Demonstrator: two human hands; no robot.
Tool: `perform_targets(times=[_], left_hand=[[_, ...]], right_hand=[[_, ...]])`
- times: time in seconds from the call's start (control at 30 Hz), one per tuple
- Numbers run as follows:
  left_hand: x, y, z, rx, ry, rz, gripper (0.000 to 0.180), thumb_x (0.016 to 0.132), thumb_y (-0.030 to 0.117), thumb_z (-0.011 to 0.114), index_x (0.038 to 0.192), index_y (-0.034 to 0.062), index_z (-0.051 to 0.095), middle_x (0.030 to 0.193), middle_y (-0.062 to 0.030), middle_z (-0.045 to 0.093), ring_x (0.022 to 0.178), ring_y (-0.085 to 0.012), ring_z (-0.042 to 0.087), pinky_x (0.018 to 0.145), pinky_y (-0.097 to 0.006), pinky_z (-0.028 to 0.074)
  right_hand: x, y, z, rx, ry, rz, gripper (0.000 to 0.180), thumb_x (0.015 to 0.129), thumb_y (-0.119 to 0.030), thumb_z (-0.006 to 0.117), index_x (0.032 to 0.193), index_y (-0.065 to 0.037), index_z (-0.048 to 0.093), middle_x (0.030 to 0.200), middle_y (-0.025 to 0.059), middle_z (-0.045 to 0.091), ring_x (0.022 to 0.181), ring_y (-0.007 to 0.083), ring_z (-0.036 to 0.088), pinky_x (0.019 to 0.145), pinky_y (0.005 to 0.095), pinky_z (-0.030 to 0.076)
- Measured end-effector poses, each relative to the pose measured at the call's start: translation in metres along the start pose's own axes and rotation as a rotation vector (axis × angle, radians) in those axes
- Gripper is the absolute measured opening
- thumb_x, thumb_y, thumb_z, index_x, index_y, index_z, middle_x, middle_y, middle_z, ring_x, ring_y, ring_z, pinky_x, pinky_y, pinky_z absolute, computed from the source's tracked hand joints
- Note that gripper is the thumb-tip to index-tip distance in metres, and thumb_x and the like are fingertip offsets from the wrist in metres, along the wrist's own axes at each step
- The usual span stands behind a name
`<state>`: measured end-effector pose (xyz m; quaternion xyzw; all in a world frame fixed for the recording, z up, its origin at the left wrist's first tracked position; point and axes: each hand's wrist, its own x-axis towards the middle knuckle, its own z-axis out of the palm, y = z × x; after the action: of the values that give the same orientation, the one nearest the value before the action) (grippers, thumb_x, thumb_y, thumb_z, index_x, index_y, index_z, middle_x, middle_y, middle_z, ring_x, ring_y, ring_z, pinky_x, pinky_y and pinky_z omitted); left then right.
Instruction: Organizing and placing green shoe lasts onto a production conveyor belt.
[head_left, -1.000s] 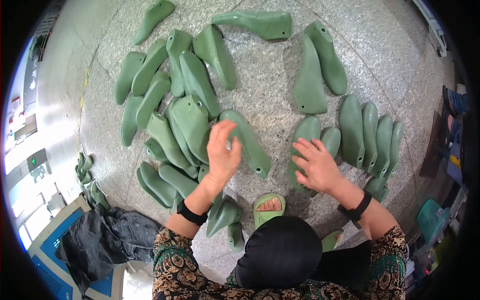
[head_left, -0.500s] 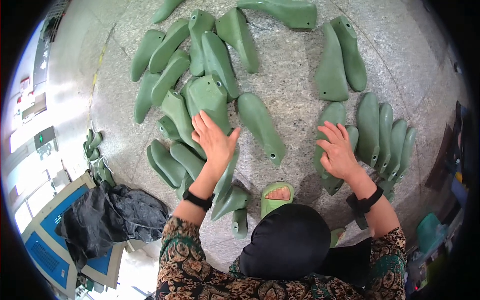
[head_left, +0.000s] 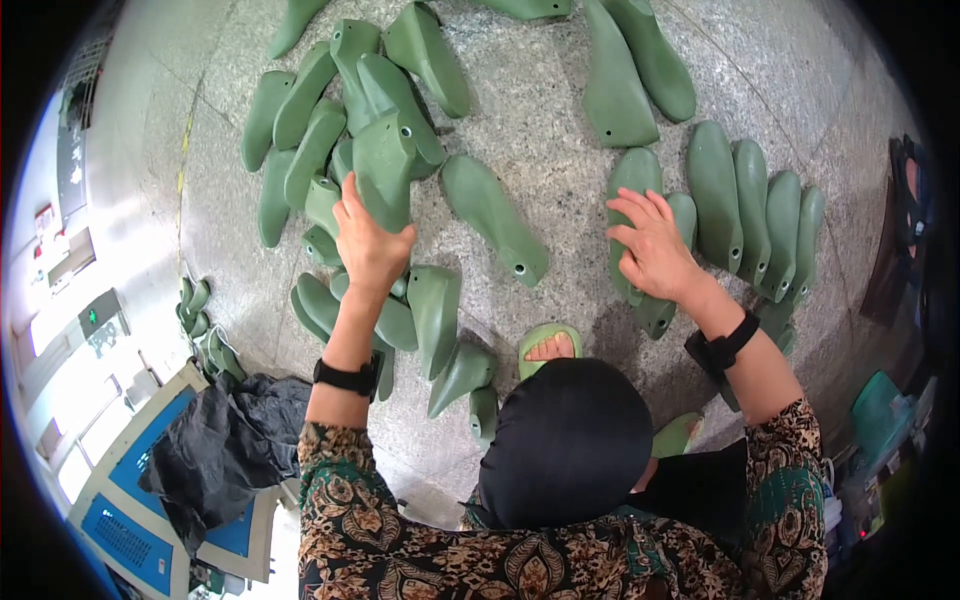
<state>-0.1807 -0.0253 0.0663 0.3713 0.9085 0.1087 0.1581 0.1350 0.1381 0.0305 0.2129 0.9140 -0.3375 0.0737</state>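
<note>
Left hand [head_left: 368, 245] curled around the lower end of a green shoe last [head_left: 383, 170] atop the heap of lasts [head_left: 330, 150] at upper left; right hand [head_left: 655, 250] flat, fingers spread, pressing on another last [head_left: 628, 180] beside a neat row of lasts [head_left: 760, 210]. Between them, a single last [head_left: 495, 220] lying on the speckled stone floor [head_left: 560, 130]. Nearer in, a sandalled foot [head_left: 548, 345], black wristbands, dark cloth [head_left: 225, 440] at lower left.

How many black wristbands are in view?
2: the left wristband on the person's left wrist, the right wristband on the right wrist. The sleeves could hide more further up.
</note>
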Motion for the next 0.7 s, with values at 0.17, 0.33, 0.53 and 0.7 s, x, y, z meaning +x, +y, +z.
perform_targets(times=[0.17, 0.33, 0.53, 0.7], left_hand=[[-0.022, 0.047, -0.04, -0.25, -0.238, 0.067, 0.102, 0.053, 0.009, 0.078, 0.138, 0.0037, 0.022, 0.126, -0.0225, 0.045, 0.111, -0.0402, 0.049, 0.091, -0.042, 0.044], [0.016, 0.083, -0.029, -0.344, -0.643, 0.592, 0.104, 0.055, 0.004, 0.077, 0.142, 0.009, 0.02, 0.118, -0.0212, 0.053, 0.108, -0.0356, 0.054, 0.092, -0.038, 0.043], [0.056, 0.089, 0.01, -0.349, -0.568, 0.846, 0.087, 0.061, 0.005, 0.074, 0.137, 0.0087, 0.032, 0.117, -0.0175, 0.053, 0.105, -0.0329, 0.055, 0.091, -0.037, 0.044], [0.008, 0.024, 0.02, -0.43, 0.004, 0.12, 0.032, 0.076, 0.007, 0.066, 0.104, -0.0017, 0.055, 0.09, -0.0136, 0.061, 0.083, -0.0219, 0.061, 0.076, -0.031, 0.049]], right_hand=[[0.005, -0.012, -0.001, 0.184, 0.19, 0.085, 0.063, 0.068, -0.012, 0.066, 0.126, -0.005, 0.042, 0.129, 0.0171, 0.043, 0.126, 0.0362, 0.034, 0.107, 0.0461, 0.024], [0.042, -0.055, -0.026, 0.16, 0.367, 0.009, 0.071, 0.061, -0.011, 0.078, 0.122, 0.0, 0.043, 0.122, 0.0208, 0.046, 0.113, 0.0387, 0.045, 0.096, 0.0429, 0.039], [0.044, -0.033, -0.035, -0.153, 0.369, -0.026, 0.032, 0.063, -0.013, 0.076, 0.086, 0.0, 0.058, 0.087, 0.0147, 0.06, 0.082, 0.0293, 0.06, 0.073, 0.0362, 0.048], [0.048, -0.061, -0.004, -0.243, 0.074, 0.24, 0.032, 0.077, -0.034, 0.064, 0.072, -0.002, 0.062, 0.065, 0.0117, 0.06, 0.061, 0.0263, 0.062, 0.055, 0.0379, 0.05]])
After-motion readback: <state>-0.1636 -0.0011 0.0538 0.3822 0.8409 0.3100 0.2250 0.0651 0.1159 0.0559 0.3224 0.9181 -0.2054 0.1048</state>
